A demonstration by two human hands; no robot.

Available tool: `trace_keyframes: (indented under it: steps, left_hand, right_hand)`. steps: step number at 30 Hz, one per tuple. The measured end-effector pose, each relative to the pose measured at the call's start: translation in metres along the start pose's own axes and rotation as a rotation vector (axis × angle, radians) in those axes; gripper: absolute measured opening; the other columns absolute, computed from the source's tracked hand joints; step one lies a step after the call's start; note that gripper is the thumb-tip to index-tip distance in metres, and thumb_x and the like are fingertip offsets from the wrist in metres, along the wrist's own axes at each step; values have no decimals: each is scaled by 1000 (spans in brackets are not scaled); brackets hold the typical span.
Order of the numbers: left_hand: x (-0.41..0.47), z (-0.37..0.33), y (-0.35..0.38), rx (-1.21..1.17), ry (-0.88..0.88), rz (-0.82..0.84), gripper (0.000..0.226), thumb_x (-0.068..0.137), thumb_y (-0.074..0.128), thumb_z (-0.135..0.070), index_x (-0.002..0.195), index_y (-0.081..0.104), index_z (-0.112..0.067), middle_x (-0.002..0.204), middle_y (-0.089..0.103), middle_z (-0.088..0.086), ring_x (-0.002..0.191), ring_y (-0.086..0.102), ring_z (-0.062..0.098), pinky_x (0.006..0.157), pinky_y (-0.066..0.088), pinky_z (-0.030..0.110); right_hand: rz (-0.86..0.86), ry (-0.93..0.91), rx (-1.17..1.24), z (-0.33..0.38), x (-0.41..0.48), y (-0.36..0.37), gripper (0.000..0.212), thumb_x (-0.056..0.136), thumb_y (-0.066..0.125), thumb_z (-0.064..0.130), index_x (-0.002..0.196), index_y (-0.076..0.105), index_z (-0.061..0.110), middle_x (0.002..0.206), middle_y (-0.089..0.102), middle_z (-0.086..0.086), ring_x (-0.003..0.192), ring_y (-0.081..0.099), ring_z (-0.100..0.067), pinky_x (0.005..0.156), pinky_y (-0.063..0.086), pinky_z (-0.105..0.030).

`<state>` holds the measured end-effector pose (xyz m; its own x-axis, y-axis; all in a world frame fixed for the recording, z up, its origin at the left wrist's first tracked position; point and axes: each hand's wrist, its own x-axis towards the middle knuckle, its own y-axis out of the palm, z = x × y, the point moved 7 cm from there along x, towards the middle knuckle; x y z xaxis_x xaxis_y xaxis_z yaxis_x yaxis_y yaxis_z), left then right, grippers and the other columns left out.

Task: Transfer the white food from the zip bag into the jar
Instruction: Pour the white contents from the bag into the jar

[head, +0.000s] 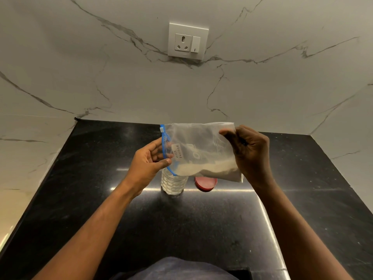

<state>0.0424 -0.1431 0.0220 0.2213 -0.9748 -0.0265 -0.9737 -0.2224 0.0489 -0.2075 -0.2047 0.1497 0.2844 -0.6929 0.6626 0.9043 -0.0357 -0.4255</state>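
Observation:
A clear zip bag (199, 146) with a blue zip strip and a small handwritten label hangs sideways above the counter, its zip end pointing left and tilted down. White powder (210, 168) lies along the bag's lower edge. My left hand (149, 162) pinches the zip end. My right hand (248, 150) grips the bag's closed end, slightly higher. Right under the zip corner stands a clear textured jar (174, 183) without a lid, with white powder in it. Its upper part is hidden by the bag.
A red lid (205, 183) lies flat on the black counter (191, 223) just right of the jar. A marble wall with a socket and switch plate (188, 41) rises behind. Marble side walls close in the counter on both sides.

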Motion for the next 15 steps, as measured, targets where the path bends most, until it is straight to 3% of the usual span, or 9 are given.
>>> trace_keyframes:
  steps: [5,10,12,15]
  left_hand:
    - [0,0,-1,2,-6,-4,67,90,69,10,149,51,-15,125,75,0,115,74,14,92,63,31]
    - [0,1,0,-3,-6,-3,70,90,70,9,152,49,-15,128,73,-1,115,74,13,92,63,30]
    - [0,0,0,-8,-4,-4,70,90,70,9,152,49,-15,128,73,-2,114,74,13,92,63,30]
    - [0,0,0,-17,3,-11,69,89,71,8,151,51,-15,126,75,-1,115,74,14,94,62,31]
  right_hand:
    - [11,8,1,2,0,1,14,96,66,32,87,71,22,65,56,8,57,48,-9,54,40,-21]
    - [0,-4,0,2,1,-1,28,97,62,42,87,72,18,64,58,-2,55,52,-18,51,42,-28]
    - [-20,7,2,1,1,-3,26,96,64,40,81,69,19,60,53,3,54,47,-10,51,38,-23]
    - [-22,20,-5,2,1,-3,26,95,65,38,74,63,22,58,50,-3,51,43,-19,49,36,-27]
